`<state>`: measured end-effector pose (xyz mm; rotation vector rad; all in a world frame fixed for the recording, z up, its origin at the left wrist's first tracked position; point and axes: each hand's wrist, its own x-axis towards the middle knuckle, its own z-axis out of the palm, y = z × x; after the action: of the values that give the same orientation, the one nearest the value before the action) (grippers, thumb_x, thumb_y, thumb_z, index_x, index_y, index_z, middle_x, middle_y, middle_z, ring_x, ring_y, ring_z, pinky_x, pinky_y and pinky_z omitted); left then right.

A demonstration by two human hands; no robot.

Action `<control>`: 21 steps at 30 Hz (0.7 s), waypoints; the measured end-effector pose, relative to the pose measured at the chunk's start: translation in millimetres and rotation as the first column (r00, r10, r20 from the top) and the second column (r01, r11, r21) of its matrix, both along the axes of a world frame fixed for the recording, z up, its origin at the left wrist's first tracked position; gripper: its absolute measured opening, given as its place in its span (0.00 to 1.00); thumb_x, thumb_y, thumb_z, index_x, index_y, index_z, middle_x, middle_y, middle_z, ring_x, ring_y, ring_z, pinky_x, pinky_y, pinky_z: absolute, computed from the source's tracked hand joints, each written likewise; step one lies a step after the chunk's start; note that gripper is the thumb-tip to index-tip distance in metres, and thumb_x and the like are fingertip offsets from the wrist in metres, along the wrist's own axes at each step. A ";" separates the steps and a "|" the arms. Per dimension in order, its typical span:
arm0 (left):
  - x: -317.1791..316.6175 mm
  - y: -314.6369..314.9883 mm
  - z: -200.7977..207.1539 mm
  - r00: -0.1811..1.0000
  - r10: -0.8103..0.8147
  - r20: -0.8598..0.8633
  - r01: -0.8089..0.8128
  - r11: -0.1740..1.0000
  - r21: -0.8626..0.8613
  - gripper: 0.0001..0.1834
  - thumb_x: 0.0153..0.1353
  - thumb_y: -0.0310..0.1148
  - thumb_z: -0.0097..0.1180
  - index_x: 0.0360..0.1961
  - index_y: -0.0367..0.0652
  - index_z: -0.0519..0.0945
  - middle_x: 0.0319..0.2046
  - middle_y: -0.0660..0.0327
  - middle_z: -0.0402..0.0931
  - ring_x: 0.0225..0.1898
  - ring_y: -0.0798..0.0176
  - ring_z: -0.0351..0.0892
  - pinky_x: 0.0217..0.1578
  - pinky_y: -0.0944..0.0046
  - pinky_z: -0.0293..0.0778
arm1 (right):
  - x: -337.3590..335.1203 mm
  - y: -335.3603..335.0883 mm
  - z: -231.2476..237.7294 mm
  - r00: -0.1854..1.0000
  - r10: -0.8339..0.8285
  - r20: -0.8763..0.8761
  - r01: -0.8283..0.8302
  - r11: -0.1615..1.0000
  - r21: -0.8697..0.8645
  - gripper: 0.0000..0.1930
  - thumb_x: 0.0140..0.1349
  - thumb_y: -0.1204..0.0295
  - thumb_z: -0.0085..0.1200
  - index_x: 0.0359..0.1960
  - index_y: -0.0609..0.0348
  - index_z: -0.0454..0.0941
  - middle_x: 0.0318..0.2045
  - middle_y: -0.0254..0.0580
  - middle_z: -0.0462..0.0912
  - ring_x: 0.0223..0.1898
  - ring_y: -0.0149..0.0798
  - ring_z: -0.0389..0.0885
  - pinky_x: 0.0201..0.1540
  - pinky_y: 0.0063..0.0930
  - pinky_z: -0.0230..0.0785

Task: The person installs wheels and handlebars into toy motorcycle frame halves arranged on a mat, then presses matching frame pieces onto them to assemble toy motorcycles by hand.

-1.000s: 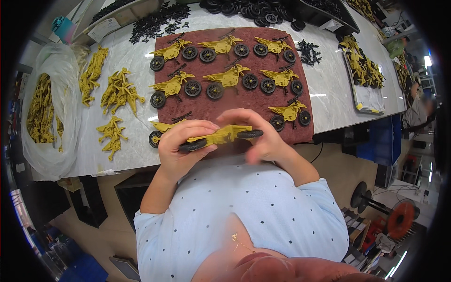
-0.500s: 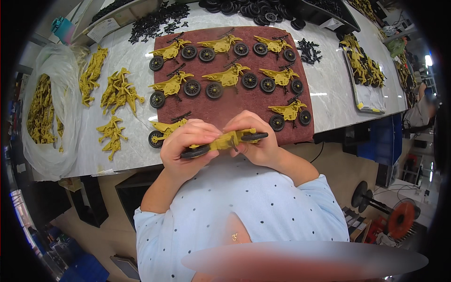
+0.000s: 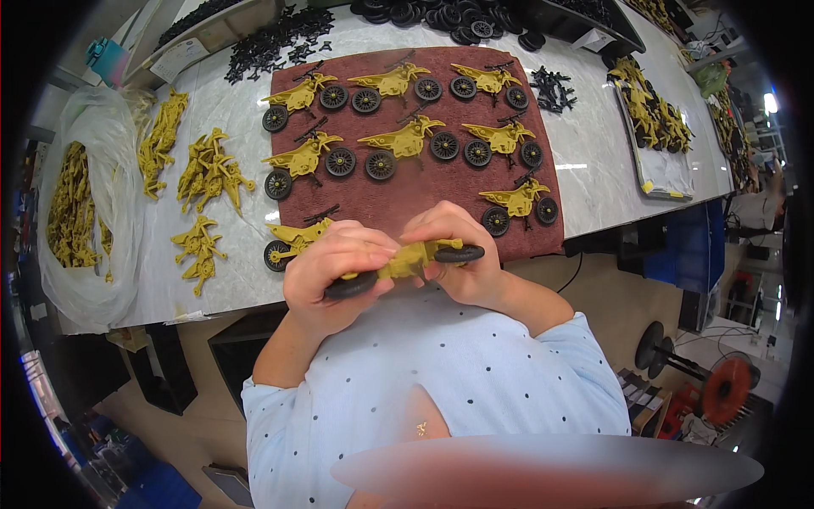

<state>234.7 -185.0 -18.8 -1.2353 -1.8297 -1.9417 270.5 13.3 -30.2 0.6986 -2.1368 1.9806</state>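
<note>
Both my hands grip one yellow toy motorcycle (image 3: 405, 260) with black wheels, held up in front of my chest at the table's near edge. My left hand (image 3: 332, 265) is closed round the end with one wheel, and my right hand (image 3: 465, 254) round the end with the other wheel. Fingers hide much of the toy's middle. Just beyond my left hand, a toy motorcycle (image 3: 297, 236) lies partly covered on the dark red cloth (image 3: 407, 199). Farther back, several more toy motorcycles (image 3: 394, 142) lie in rows, with wheels and black handlebars on them.
Yellow toy parts (image 3: 212, 174) lie in heaps on the left, beside a clear plastic bag (image 3: 110, 280) of more. Black wheels (image 3: 424, 13) and small black parts (image 3: 271, 42) are piled at the back. A white tray (image 3: 666, 182) with yellow-and-black pieces stands at the right.
The toy motorcycle has turned slightly in my hands, and its wheel ends show at a little different angle. Both hands keep their hold. The whole view has shifted a little.
</note>
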 end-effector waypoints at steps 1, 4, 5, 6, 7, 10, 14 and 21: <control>1.1 -0.4 1.1 1.000 0.000 0.001 0.000 1.000 0.001 0.17 0.44 0.21 0.68 0.37 0.36 0.77 0.33 0.55 0.79 0.36 0.52 0.82 0.35 0.57 0.71 | -2.6 -0.2 0.9 0.996 -0.030 -0.081 0.032 0.999 0.022 0.23 0.47 0.61 0.68 0.43 0.59 0.77 0.36 0.38 0.78 0.38 0.39 0.77 0.41 0.29 0.68; 2.8 -0.6 6.8 0.997 0.010 -0.080 -0.013 0.999 -0.035 0.18 0.43 0.23 0.69 0.37 0.36 0.77 0.34 0.54 0.79 0.39 0.50 0.81 0.37 0.54 0.72 | -2.7 0.9 1.9 0.996 0.017 -0.088 -0.021 0.999 -0.037 0.18 0.56 0.64 0.62 0.43 0.64 0.76 0.39 0.44 0.76 0.44 0.44 0.76 0.50 0.35 0.67; 2.9 0.5 9.1 0.990 0.027 -0.136 -0.035 0.998 -0.055 0.18 0.43 0.23 0.69 0.37 0.36 0.77 0.35 0.53 0.78 0.40 0.48 0.81 0.38 0.53 0.74 | -3.8 2.8 2.2 0.996 0.017 -0.088 -0.021 0.999 -0.037 0.18 0.56 0.64 0.62 0.43 0.64 0.76 0.39 0.44 0.76 0.44 0.44 0.76 0.50 0.35 0.67; 3.1 1.3 10.3 0.981 0.044 -0.191 -0.059 0.995 -0.075 0.18 0.43 0.23 0.69 0.37 0.35 0.76 0.36 0.52 0.78 0.41 0.46 0.80 0.39 0.51 0.75 | -6.0 5.5 2.7 0.993 0.016 -0.113 -0.013 1.000 0.028 0.21 0.54 0.61 0.63 0.43 0.63 0.76 0.42 0.47 0.75 0.48 0.45 0.74 0.53 0.37 0.64; 4.4 2.1 9.2 0.981 0.045 -0.191 -0.060 0.995 -0.075 0.18 0.43 0.23 0.69 0.37 0.35 0.76 0.36 0.52 0.78 0.41 0.46 0.80 0.39 0.51 0.75 | -7.2 6.7 3.4 0.990 0.015 -0.139 -0.002 0.996 0.093 0.23 0.52 0.59 0.65 0.44 0.62 0.75 0.46 0.49 0.73 0.52 0.47 0.72 0.56 0.38 0.61; 6.4 2.4 6.2 0.953 0.116 -0.279 -0.144 0.986 -0.081 0.18 0.43 0.22 0.68 0.37 0.33 0.76 0.37 0.50 0.77 0.42 0.43 0.79 0.41 0.48 0.77 | -6.5 0.3 9.2 0.946 -0.268 -0.184 0.264 0.963 -0.049 0.30 0.47 0.52 0.68 0.46 0.59 0.75 0.52 0.51 0.66 0.58 0.51 0.63 0.60 0.43 0.56; 4.9 0.5 10.7 0.857 0.179 -0.484 -0.293 0.941 -0.170 0.16 0.43 0.20 0.66 0.35 0.31 0.76 0.38 0.48 0.77 0.43 0.42 0.79 0.41 0.48 0.78 | 10.7 16.5 19.1 0.780 -0.301 -0.548 0.480 0.851 0.216 0.30 0.41 0.51 0.71 0.43 0.53 0.77 0.50 0.47 0.62 0.56 0.55 0.60 0.55 0.47 0.56; 5.7 2.9 17.3 0.778 0.173 -0.605 -0.371 0.903 -0.218 0.10 0.45 0.17 0.62 0.30 0.28 0.76 0.39 0.44 0.78 0.44 0.44 0.79 0.43 0.48 0.79 | 9.5 3.5 29.1 0.791 -0.263 -0.553 0.522 0.761 0.385 0.14 0.39 0.69 0.70 0.29 0.55 0.82 0.47 0.49 0.66 0.50 0.51 0.63 0.51 0.43 0.59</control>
<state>240.4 -182.0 -1.5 -1.3518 -1.8897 -0.9736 280.0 16.8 -1.1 0.6190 -2.2521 0.8809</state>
